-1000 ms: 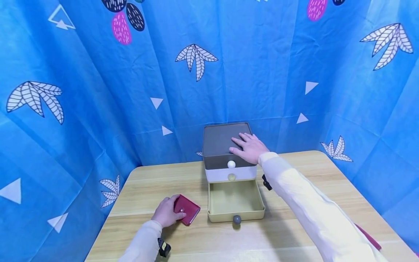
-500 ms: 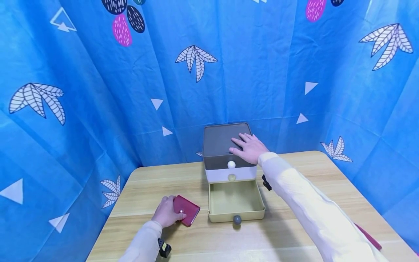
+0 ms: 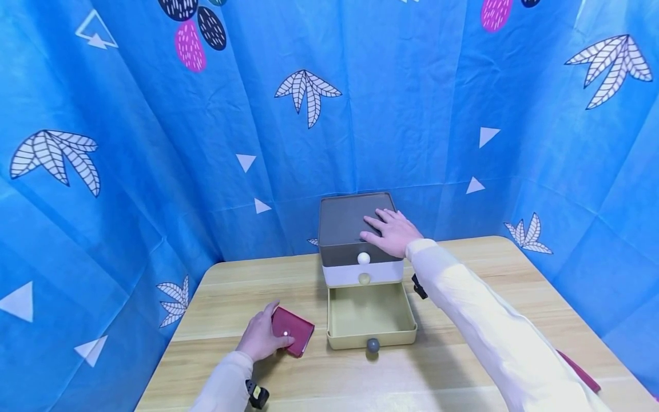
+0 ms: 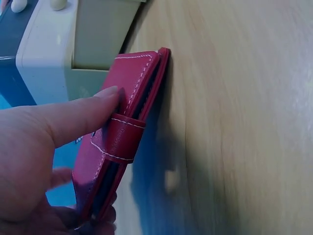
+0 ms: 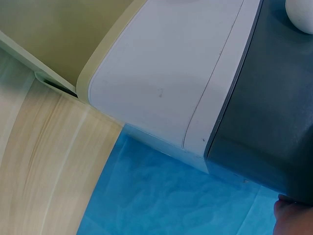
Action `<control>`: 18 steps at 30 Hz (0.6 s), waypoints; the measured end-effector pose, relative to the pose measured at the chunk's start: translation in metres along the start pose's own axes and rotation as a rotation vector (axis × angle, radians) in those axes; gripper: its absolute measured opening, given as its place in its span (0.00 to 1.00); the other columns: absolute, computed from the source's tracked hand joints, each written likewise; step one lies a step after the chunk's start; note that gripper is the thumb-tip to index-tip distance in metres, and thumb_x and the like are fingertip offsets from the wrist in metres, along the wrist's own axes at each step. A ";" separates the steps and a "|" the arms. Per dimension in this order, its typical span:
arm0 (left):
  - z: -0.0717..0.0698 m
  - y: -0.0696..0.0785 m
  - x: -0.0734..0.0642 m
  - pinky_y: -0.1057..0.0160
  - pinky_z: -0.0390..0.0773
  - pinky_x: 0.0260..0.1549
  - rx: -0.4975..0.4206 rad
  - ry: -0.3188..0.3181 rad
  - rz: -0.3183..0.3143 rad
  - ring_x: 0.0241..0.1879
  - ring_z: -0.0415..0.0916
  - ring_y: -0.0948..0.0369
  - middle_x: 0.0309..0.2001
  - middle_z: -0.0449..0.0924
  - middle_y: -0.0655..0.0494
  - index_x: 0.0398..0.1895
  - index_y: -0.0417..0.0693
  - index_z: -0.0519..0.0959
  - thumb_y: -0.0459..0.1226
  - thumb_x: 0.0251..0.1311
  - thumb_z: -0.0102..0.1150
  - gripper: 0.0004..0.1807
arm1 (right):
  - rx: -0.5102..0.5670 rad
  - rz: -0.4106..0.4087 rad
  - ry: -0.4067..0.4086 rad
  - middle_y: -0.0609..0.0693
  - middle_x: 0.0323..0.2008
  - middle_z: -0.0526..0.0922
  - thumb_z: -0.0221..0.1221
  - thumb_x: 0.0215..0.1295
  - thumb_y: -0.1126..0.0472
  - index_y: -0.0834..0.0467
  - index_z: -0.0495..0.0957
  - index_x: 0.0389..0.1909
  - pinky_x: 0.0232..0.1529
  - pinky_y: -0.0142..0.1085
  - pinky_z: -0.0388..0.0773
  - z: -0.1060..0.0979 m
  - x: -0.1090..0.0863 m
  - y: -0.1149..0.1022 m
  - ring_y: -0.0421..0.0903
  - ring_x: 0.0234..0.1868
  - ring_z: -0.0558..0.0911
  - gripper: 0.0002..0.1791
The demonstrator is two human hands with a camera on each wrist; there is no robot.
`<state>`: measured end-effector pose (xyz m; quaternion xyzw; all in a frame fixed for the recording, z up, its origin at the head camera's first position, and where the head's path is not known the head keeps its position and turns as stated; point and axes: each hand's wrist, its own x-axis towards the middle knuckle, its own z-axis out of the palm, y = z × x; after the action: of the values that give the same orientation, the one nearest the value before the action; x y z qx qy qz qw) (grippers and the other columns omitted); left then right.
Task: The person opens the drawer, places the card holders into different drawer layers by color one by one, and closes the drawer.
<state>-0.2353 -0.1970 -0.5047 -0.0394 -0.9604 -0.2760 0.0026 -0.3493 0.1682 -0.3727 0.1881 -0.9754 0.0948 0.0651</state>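
A small red wallet [image 3: 300, 332] with a snap strap and white stitching is gripped by my left hand [image 3: 259, 337], left of the drawer box. In the left wrist view, the thumb presses one cover of the wallet [image 4: 128, 78] while fingers curl under its lower end; it stands tilted close over the table. My right hand [image 3: 393, 234] lies with fingers spread on the dark grey top of the small drawer box [image 3: 342, 220]. The beige bottom drawer [image 3: 368, 312] is pulled out and holds nothing. Above it, the white and grey drawers are closed.
The drawer box stands at the back of a light wooden table [image 3: 247, 280], close to a blue patterned curtain [image 3: 412, 131]. Round knobs stick out from the drawer fronts, including a grey knob [image 3: 373, 345]. A dark red flat item [image 3: 580, 372] lies at right, partly behind the sleeve.
My left hand has shifted slightly, its index finger lifting away from the wallet's upper edge, and the wallet has turned a little. The right hand and the drawer box stay as they were.
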 end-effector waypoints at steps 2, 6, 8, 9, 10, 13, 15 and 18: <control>0.000 -0.002 -0.001 0.58 0.73 0.33 -0.038 -0.012 0.010 0.36 0.69 0.56 0.42 0.70 0.49 0.65 0.57 0.57 0.50 0.32 0.72 0.51 | 0.000 -0.002 0.001 0.52 0.67 0.50 0.25 0.53 0.24 0.41 0.53 0.66 0.64 0.46 0.37 0.000 0.000 0.000 0.51 0.67 0.46 0.42; -0.003 -0.007 -0.002 0.63 0.71 0.29 -0.144 -0.055 0.033 0.34 0.68 0.59 0.40 0.68 0.50 0.64 0.62 0.59 0.50 0.38 0.69 0.45 | -0.003 -0.003 -0.002 0.52 0.67 0.50 0.26 0.53 0.24 0.41 0.53 0.66 0.64 0.46 0.37 -0.001 0.000 0.000 0.51 0.67 0.46 0.43; -0.005 -0.009 -0.003 0.61 0.71 0.32 -0.214 -0.087 0.059 0.36 0.69 0.58 0.43 0.70 0.50 0.63 0.61 0.61 0.49 0.41 0.68 0.42 | 0.000 -0.005 -0.005 0.52 0.67 0.50 0.26 0.53 0.24 0.42 0.53 0.66 0.64 0.47 0.36 -0.002 0.000 0.000 0.52 0.67 0.45 0.43; -0.006 -0.009 -0.003 0.60 0.70 0.35 -0.258 -0.109 0.070 0.39 0.69 0.58 0.45 0.70 0.50 0.63 0.59 0.62 0.49 0.42 0.67 0.40 | 0.001 -0.006 -0.006 0.53 0.67 0.50 0.26 0.53 0.24 0.42 0.53 0.66 0.63 0.47 0.36 -0.002 0.000 0.000 0.52 0.67 0.45 0.43; -0.008 -0.010 -0.003 0.59 0.70 0.38 -0.303 -0.135 0.079 0.41 0.70 0.57 0.47 0.71 0.50 0.62 0.57 0.64 0.48 0.43 0.66 0.39 | 0.001 -0.007 -0.008 0.53 0.67 0.50 0.26 0.53 0.24 0.42 0.53 0.67 0.63 0.47 0.36 -0.002 0.000 0.000 0.52 0.67 0.45 0.43; -0.011 -0.010 -0.005 0.57 0.67 0.45 -0.450 -0.232 0.092 0.47 0.69 0.56 0.52 0.70 0.49 0.60 0.52 0.66 0.45 0.47 0.65 0.34 | 0.006 -0.011 -0.008 0.54 0.67 0.50 0.26 0.53 0.24 0.43 0.53 0.67 0.63 0.48 0.36 -0.003 -0.001 -0.001 0.53 0.67 0.46 0.43; -0.013 -0.010 -0.006 0.58 0.67 0.45 -0.522 -0.293 0.090 0.47 0.69 0.54 0.51 0.70 0.47 0.59 0.48 0.67 0.43 0.49 0.64 0.32 | 0.005 -0.010 -0.010 0.53 0.67 0.50 0.26 0.53 0.24 0.43 0.53 0.67 0.63 0.48 0.36 -0.003 -0.001 -0.001 0.53 0.67 0.45 0.43; -0.016 -0.010 -0.008 0.60 0.71 0.40 -0.588 -0.357 0.101 0.43 0.69 0.53 0.48 0.71 0.44 0.58 0.44 0.68 0.39 0.50 0.62 0.29 | 0.008 -0.013 -0.010 0.54 0.67 0.50 0.26 0.54 0.24 0.43 0.53 0.67 0.63 0.48 0.36 -0.003 -0.002 -0.001 0.53 0.67 0.45 0.43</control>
<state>-0.2288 -0.2139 -0.4968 -0.1337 -0.8220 -0.5290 -0.1632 -0.3471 0.1686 -0.3694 0.1950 -0.9741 0.0975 0.0603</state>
